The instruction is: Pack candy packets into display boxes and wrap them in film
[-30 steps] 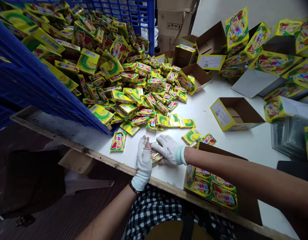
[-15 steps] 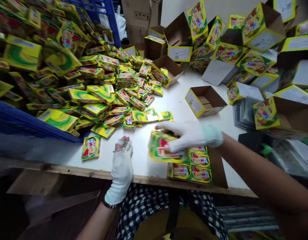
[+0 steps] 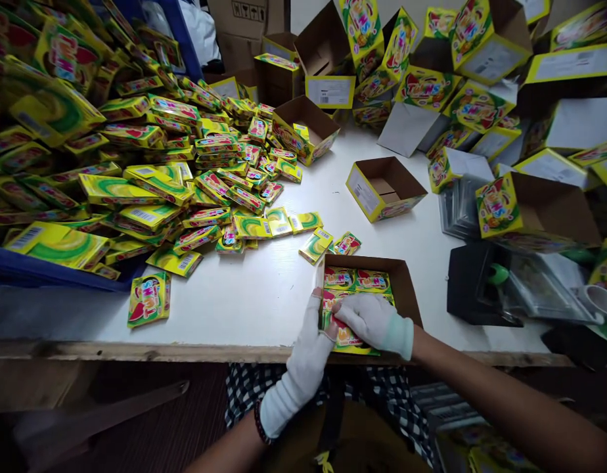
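Our right hand (image 3: 370, 318) has fingers bunched over the TWINS packets (image 3: 372, 281) — pinching or pressing, we cannot tell. Our left hand (image 3: 306, 355), thumb parted from fingers, meets the display carton's (image 3: 406, 295) wall. Packets carried moments ago now seem inside, filling it further.

white gloves (image 3: 303, 361) | mint cuff (image 3: 401, 334) | dark beaded bracelet (image 3: 259, 420) | checked garment (image 3: 399, 407)

Two hands, one left (image 3: 303, 351), one right (image 3: 375, 320); one carton (image 3: 406, 286) at them, showing at least four packs (image 3: 373, 280); one carton alone (image 3: 365, 190) beyond; two loose packs (image 3: 316, 245) between; one lone pack (image 3: 149, 299) leftward; heaped packs (image 3: 217, 143), too many to count; one bracelet (image 3: 259, 422).
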`<move>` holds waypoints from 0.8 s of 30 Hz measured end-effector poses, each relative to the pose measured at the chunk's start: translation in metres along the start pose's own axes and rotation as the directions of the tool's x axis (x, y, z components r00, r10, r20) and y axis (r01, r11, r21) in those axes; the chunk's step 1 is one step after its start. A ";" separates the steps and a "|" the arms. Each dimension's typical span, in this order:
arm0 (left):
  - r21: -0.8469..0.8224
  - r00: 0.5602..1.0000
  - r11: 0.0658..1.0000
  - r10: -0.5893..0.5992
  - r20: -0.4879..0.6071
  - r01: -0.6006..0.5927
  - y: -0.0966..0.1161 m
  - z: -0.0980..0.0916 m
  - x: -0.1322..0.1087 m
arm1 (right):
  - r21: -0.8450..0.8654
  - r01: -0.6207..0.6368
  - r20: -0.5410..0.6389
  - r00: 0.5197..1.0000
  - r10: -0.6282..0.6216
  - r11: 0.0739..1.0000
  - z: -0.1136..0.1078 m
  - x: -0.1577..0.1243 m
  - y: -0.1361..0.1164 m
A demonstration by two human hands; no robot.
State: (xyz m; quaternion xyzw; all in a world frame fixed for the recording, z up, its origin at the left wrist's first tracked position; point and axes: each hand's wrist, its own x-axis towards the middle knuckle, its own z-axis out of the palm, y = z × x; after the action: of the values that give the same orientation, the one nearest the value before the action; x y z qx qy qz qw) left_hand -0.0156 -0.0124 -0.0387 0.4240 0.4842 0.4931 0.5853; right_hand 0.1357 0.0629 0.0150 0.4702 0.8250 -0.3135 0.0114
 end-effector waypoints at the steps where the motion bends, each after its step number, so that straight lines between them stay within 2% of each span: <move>1: 0.080 1.000 0.997 0.006 0.003 -0.006 0.000 0.001 -0.004 | -0.062 0.013 0.000 1.000 -0.013 0.998 0.000 -0.001 -0.003; 4: 0.185 1.000 0.983 0.001 0.030 -0.006 -0.003 0.003 -0.014 | -0.200 0.071 0.040 0.997 -0.064 0.977 -0.002 0.000 -0.011; 7: 0.154 0.997 0.988 -0.008 0.074 -0.004 -0.007 -0.006 -0.014 | -0.268 0.158 0.066 0.987 -0.146 0.950 0.000 0.002 -0.013; 9: 0.104 0.995 0.995 -0.004 0.098 -0.007 -0.007 -0.019 -0.002 | -0.297 0.178 0.066 0.984 -0.165 0.938 0.004 0.005 -0.013; 11: 0.151 0.998 0.988 0.032 0.047 -0.039 -0.002 -0.034 0.025 | -0.297 0.158 0.060 0.987 -0.146 0.942 0.008 0.007 -0.012; 12: 0.229 0.997 0.970 0.081 -0.011 -0.076 0.003 -0.041 0.043 | -0.286 0.147 0.052 0.989 -0.137 0.947 0.010 0.008 -0.011; 14: 0.469 0.966 0.865 0.244 -0.088 -0.176 0.014 -0.050 0.086 | -0.239 0.128 0.031 0.992 -0.124 0.963 0.010 0.008 -0.010; 15: 0.592 0.943 0.772 0.326 -0.059 -0.230 0.020 -0.052 0.107 | -0.199 0.126 0.026 0.992 -0.123 0.972 0.008 0.007 -0.009; 17: 0.783 0.919 0.540 0.381 0.102 -0.310 0.026 -0.053 0.144 | -0.077 0.153 0.050 0.988 -0.149 0.985 -0.003 0.007 -0.004; 19: 0.882 0.921 0.335 0.319 0.224 -0.331 0.027 -0.051 0.168 | 0.073 0.190 0.022 0.981 -0.192 0.979 -0.024 0.011 0.006; 20: 0.906 0.926 0.276 0.289 0.242 -0.322 0.025 -0.051 0.175 | 0.133 0.208 -0.045 0.978 -0.203 0.969 -0.037 0.017 0.014; 21: 0.917 0.930 0.252 0.278 0.239 -0.310 0.023 -0.051 0.179 | 0.167 0.227 -0.140 0.969 -0.205 0.959 -0.051 0.024 0.024; 22: 0.916 0.933 0.268 0.285 0.221 -0.299 0.021 -0.052 0.181 | 0.169 0.246 -0.239 0.950 -0.202 0.955 -0.065 0.034 0.036; 23: 0.900 0.935 0.327 0.297 0.191 -0.288 0.020 -0.053 0.181 | 0.141 0.258 -0.324 0.924 -0.202 0.956 -0.078 0.046 0.049; 24: 0.863 0.940 0.424 0.307 0.149 -0.275 0.019 -0.054 0.180 | 0.089 0.261 -0.356 0.910 -0.214 0.961 -0.088 0.059 0.062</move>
State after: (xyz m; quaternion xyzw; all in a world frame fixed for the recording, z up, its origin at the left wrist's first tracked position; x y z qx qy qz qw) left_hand -0.0638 0.1697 -0.0562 0.7309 0.5950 0.2778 0.1857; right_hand 0.1755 0.1775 0.0356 0.4133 0.8423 -0.2808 -0.2024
